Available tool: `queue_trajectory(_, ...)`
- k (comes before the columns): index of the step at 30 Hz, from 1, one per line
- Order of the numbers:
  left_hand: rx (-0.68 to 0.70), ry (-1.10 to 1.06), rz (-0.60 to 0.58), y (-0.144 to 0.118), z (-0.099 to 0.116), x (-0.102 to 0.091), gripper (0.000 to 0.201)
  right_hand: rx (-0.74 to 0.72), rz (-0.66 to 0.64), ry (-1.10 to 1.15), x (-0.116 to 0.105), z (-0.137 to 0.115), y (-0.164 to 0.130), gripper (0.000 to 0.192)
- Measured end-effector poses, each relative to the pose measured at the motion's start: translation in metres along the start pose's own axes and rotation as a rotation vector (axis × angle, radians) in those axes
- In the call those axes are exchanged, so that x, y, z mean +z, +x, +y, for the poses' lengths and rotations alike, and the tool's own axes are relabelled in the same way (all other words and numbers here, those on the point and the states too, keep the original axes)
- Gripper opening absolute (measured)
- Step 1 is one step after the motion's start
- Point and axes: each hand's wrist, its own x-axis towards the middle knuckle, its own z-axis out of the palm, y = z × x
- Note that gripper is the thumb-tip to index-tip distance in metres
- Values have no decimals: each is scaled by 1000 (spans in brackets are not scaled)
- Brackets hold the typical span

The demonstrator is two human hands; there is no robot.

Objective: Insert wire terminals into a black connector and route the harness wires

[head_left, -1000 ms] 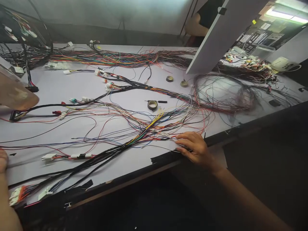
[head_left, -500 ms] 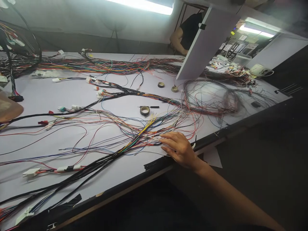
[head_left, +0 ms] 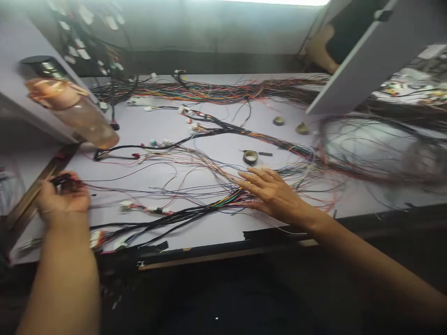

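No text, label, brand or number can be read anywhere; all blurred.

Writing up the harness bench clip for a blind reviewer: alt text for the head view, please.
A person's right hand lies flat, fingers spread, on a spread of coloured wires across a white table, while the left hand grips a small dark connector at the table's left edge. A tape roll lies just beyond the right hand.

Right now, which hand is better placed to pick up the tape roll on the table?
Right, probably. The right hand lies flat and open on the wire bundle, just short of the tape roll. The left hand sits far off at the table's left edge, fingers curled around a dark connector.
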Motion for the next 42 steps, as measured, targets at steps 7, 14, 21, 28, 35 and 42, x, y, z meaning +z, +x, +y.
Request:
queue_trajectory(7,46,-185,-45,26,-1,-20,26,-80,-2,-30,13,-7,4,23)
queue_trajectory(14,35,-211,-49,29,-2,-28,22,-119,13,-15,27,-1,1,10)
queue_trajectory(21,20,-236,-48,28,-2,-29,20,-52,-11,-38,27,-10,-6,18)
queue_trajectory(28,-25,-236,-53,21,0,-24,22,-62,80,150,16,-20,17,34)
queue_trajectory(35,-42,-205,-61,7,22,-10,27,45,5,413,32,-96,129,74)
queue_trajectory(42,21,-194,-53,-6,44,-30,31,56,-38,479,46,-142,187,63)
